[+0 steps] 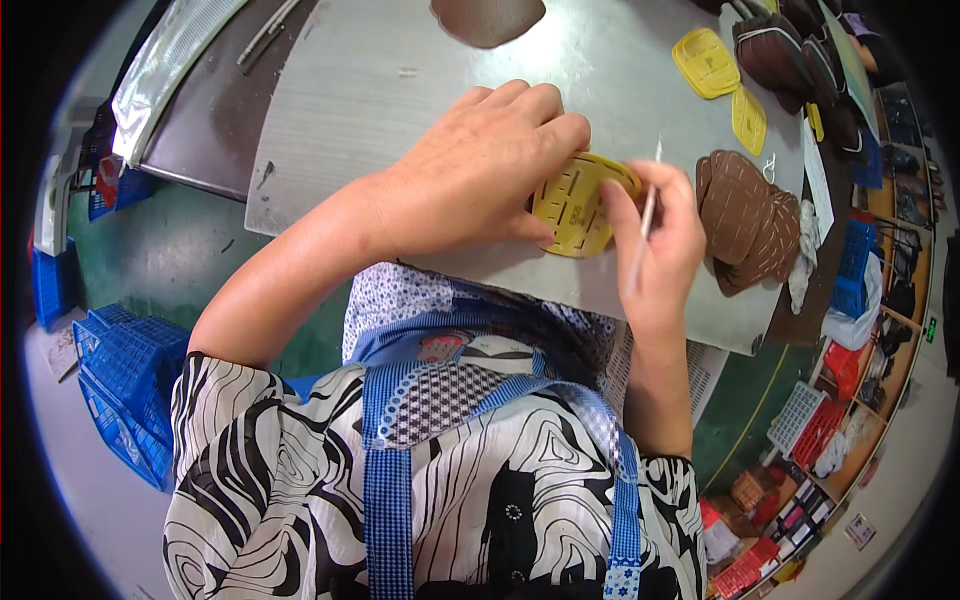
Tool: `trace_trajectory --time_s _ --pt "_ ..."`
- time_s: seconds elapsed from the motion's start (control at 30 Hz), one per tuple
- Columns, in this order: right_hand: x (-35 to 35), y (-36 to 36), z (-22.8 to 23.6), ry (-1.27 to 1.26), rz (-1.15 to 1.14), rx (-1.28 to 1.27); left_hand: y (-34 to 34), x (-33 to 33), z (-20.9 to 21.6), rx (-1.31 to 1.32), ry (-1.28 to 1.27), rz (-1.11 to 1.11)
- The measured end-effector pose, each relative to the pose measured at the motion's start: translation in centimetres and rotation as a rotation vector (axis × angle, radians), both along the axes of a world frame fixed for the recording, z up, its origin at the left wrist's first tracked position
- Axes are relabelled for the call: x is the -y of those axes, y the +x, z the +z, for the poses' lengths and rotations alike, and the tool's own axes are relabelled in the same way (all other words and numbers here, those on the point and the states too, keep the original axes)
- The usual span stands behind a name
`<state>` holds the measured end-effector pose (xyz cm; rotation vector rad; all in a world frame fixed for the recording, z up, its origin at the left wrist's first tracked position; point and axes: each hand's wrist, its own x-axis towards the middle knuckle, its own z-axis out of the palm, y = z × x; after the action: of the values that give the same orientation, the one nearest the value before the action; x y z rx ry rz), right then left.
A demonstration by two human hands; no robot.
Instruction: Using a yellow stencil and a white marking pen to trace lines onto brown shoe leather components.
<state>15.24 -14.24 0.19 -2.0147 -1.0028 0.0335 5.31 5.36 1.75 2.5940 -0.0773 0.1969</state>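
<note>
Head view: where do you have the yellow slotted template, and how are your fingers set around it?

Between your two hands, at the near side of the grey work board; whether it touches the board you can't tell from here. Your left hand is closed on it, thumb at the lower left edge and bent fingers over the upper one, probably to keep it from twisting.

And your right hand?

Its fingers are curled shut around a slender silver pen-like tool, held aslant. Your thumb tip lies over the template's right side, so that grip likely lets you steady the template without laying the tool down.

Why would your stack of brown cut pieces sit there?

Just right of that hand, presumably for easy reach. Two more yellow templates lie farther off, perhaps out of your elbows' way.
</note>
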Motion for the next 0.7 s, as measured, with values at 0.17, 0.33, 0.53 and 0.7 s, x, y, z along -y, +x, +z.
trace_trajectory --time_s 0.17,0.33,0.53,0.7 --pt "5.9 4.8 1.1 0.128 -0.415 -0.041 -1.3 -6.0 -1.2 0.173 0.337 0.259" --pt "11.4 7.6 2.7 -0.223 -0.528 0.41 -4.1 -2.7 -0.8 0.029 0.31 0.132" --pt "4.7 1.6 2.8 0.146 -0.219 -0.308 -6.7 4.8 -0.5 0.068 0.045 0.069" --pt "1.0 0.7 0.5 0.118 0.037 -0.459 -6.4 3.5 -1.7 0.287 -0.018 0.181"
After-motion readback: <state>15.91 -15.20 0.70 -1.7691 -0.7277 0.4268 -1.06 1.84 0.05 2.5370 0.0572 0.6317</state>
